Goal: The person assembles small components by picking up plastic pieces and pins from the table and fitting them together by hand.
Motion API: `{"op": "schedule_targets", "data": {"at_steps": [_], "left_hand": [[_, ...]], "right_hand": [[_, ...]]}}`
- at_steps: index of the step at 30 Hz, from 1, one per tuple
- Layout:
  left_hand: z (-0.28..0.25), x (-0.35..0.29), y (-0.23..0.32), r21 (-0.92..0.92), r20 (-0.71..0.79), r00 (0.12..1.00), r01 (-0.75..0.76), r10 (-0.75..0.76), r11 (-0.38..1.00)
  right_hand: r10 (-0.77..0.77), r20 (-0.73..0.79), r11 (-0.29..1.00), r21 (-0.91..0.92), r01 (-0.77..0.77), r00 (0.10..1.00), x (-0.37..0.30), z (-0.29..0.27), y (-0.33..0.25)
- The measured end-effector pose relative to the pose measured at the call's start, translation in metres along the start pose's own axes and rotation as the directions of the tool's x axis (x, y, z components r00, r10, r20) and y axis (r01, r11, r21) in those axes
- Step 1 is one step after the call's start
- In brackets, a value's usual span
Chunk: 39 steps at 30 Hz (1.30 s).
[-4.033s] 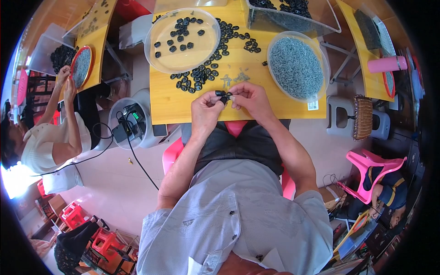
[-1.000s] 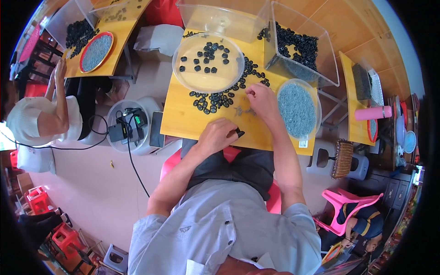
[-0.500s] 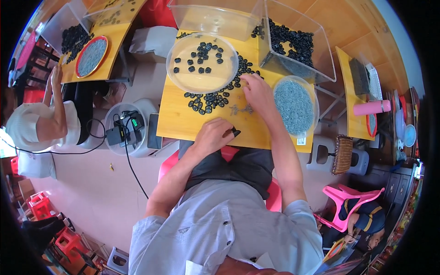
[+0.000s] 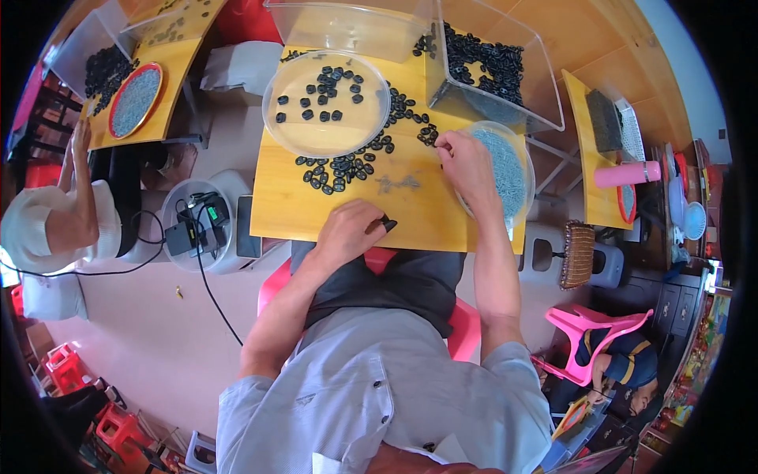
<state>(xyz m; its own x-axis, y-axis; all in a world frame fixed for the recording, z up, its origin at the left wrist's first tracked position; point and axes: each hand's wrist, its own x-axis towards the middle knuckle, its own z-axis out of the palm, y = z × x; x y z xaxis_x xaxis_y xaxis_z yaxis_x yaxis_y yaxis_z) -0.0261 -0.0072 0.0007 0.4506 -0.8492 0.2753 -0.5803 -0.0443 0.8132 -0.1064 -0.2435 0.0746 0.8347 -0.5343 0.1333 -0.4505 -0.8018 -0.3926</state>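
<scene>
At the table's near edge my left hand [image 4: 351, 231] is closed on a small black plastic piece [image 4: 388, 223], which sticks out past its fingertips. My right hand [image 4: 469, 164] hovers by the left rim of a round clear tray of small grey-blue screws [image 4: 510, 175]. Its thumb and fingers are pinched together; whatever is between them is too small to tell. Between the hands lies a little heap of loose screws [image 4: 399, 182]. Several black oval pieces [image 4: 338, 170] are spread beyond it, around a round clear lid or tray [image 4: 296, 134] with more black pieces on it.
A clear bin [image 4: 545, 87] of black pieces stands at the back right, beside another clear bin [image 4: 347, 28]. To the left are a tub with cables [image 4: 178, 213] and a phone [image 4: 250, 229]. A co-worker [image 4: 59, 217] sits at another table [image 4: 178, 87]. A pink bottle [image 4: 628, 174] lies right.
My right hand has moved right, from the loose black pieces to the screw tray's rim. My left hand keeps its hold on the black piece. The whole view has shifted slightly.
</scene>
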Motion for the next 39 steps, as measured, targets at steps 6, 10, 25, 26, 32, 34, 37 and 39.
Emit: {"op": "schedule_targets", "data": {"at_steps": [6, 10, 25, 26, 32, 34, 37, 39], "left_hand": [[0.001, 0.001, 0.003, 0.012, -0.001, 1.0, -0.003, 0.003, 1.0], [0.001, 0.002, 0.003, 0.023, -0.016, 1.0, -0.01, 0.011, 1.0], [0.003, 0.001, -0.001, 0.025, -0.029, 0.998, -0.063, 0.063, 0.998], [0.003, 0.001, 0.0, 0.025, -0.028, 0.998, -0.062, 0.063, 0.998], [0.002, 0.001, 0.0, 0.034, -0.019, 0.998, -0.054, 0.054, 0.998], [0.003, 0.002, 0.001, 0.033, -0.021, 0.998, -0.06, 0.06, 0.998], [0.001, 0.002, 0.001, 0.042, -0.021, 0.998, -0.065, 0.066, 0.997], [0.001, 0.003, 0.004, 0.023, -0.027, 0.998, -0.054, 0.054, 0.998]], "right_hand": [[-0.06, 0.127, 0.998, 0.027, 0.057, 0.99, -0.023, 0.0, -0.001], [-0.082, 0.166, 0.997, 0.02, 0.08, 0.983, -0.027, 0.008, -0.001], [-0.11, 0.146, 0.994, 0.038, 0.106, 0.983, -0.037, 0.029, -0.012], [-0.127, 0.133, 0.992, 0.039, 0.123, 0.983, -0.035, 0.029, -0.012], [-0.122, 0.153, 0.992, 0.048, 0.116, 0.981, -0.026, 0.037, -0.017], [-0.118, 0.167, 0.992, 0.055, 0.111, 0.979, -0.024, 0.041, -0.016], [-0.119, 0.205, 0.992, 0.06, 0.109, 0.971, -0.023, 0.047, -0.014], [-0.122, 0.096, 0.986, 0.122, 0.11, 0.988, -0.024, 0.05, -0.01]]}}
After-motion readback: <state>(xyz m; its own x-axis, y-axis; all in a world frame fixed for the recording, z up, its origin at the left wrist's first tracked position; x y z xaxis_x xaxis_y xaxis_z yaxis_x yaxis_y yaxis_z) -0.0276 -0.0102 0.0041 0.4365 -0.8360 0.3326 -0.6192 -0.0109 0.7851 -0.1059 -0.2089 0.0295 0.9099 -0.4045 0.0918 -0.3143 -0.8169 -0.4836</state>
